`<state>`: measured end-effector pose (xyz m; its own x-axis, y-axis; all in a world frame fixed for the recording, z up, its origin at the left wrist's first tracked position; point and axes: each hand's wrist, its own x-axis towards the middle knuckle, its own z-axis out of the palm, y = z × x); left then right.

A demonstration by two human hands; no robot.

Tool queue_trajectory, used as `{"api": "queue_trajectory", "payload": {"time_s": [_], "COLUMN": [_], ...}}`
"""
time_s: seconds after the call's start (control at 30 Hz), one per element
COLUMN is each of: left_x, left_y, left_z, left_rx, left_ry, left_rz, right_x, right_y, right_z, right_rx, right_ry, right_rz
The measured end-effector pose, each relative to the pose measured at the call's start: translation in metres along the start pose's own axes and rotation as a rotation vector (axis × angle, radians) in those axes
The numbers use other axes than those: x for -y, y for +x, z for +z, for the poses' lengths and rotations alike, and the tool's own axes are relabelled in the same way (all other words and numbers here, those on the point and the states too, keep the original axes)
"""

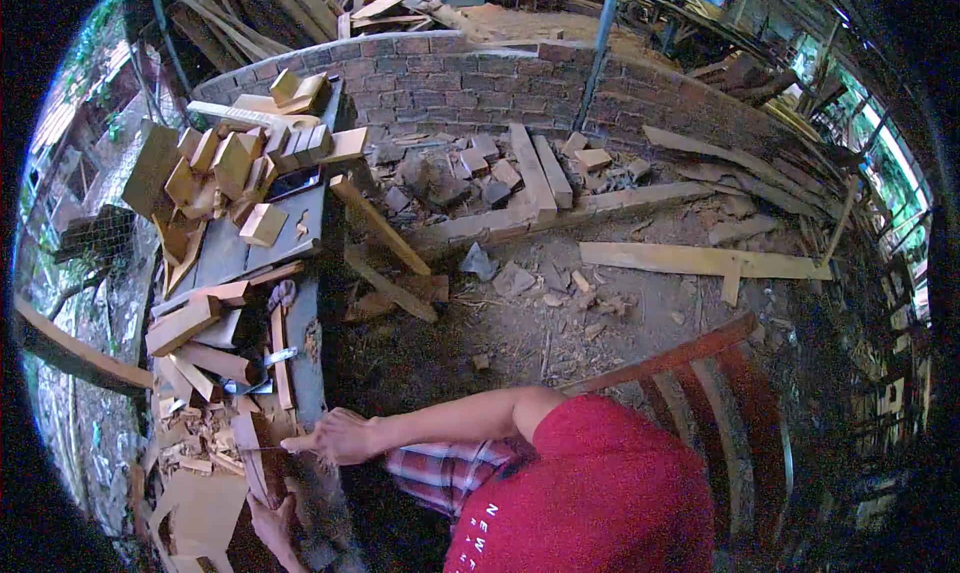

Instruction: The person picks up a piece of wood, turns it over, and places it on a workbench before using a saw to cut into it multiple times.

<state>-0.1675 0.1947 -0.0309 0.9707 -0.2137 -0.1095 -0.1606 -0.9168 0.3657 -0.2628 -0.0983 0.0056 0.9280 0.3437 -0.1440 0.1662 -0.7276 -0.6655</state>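
Observation:
A reddish-brown wooden block (258,461) stands tilted at the near end of the workbench. My left hand (277,529) grips its lower end from below, fingers partly hidden behind the wood. Against the block's upper right side is my right hand (338,439), its fingers curled together. A thin pale line shows at these fingertips, but I cannot make out what they hold. Wood chips and offcuts (212,451) lie just left of the block, and a pale angular board (200,513) lies below them.
Cut wooden blocks (232,163) are piled on the dark workbench (225,248). More pieces (187,323) lie nearer. A low brick wall (470,88) curves behind. Planks (700,260), beams and rubble cover the ground to the right, near a slatted wooden seat (705,413).

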Motion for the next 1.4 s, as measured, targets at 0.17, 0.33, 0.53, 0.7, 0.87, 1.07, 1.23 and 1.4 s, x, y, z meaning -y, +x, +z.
{"api": "queue_trajectory", "payload": {"time_s": [0.17, 0.33, 0.53, 0.7, 0.87, 1.07, 1.23, 1.4], "left_x": [-0.001, -0.006, -0.019, -0.026, -0.029, -0.032, -0.029, -0.033], "left_y": [-0.004, -0.003, -0.01, -0.012, -0.016, -0.02, -0.019, -0.018], "left_z": [0.005, 0.003, -0.007, -0.004, -0.008, -0.007, -0.005, -0.009], "left_rx": [-0.084, -0.043, -0.027, -0.05, -0.036, -0.099, -0.072, -0.047], "left_ry": [0.021, 0.184, 0.162, 0.137, 0.072, 0.048, 0.055, 0.101], "left_rz": [-0.042, -0.069, -0.051, -0.072, -0.064, -0.009, -0.029, -0.056], "right_x": [-0.032, 0.002, -0.013, -0.006, -0.016, -0.042, -0.024, -0.015], "right_y": [0.096, 0.041, 0.004, 0.049, 0.05, 0.028, 0.063, 0.038], "right_z": [0.08, 0.023, 0.024, 0.033, 0.045, 0.055, 0.049, 0.028], "right_rx": [-0.332, -0.193, -0.299, -0.369, -0.637, -0.507, -0.664, -0.33], "right_ry": [-0.322, -0.239, -0.237, -0.176, -0.234, -0.257, -0.304, -0.098], "right_rz": [-0.205, -0.086, -0.097, -0.166, -0.308, -0.211, -0.343, -0.131]}}
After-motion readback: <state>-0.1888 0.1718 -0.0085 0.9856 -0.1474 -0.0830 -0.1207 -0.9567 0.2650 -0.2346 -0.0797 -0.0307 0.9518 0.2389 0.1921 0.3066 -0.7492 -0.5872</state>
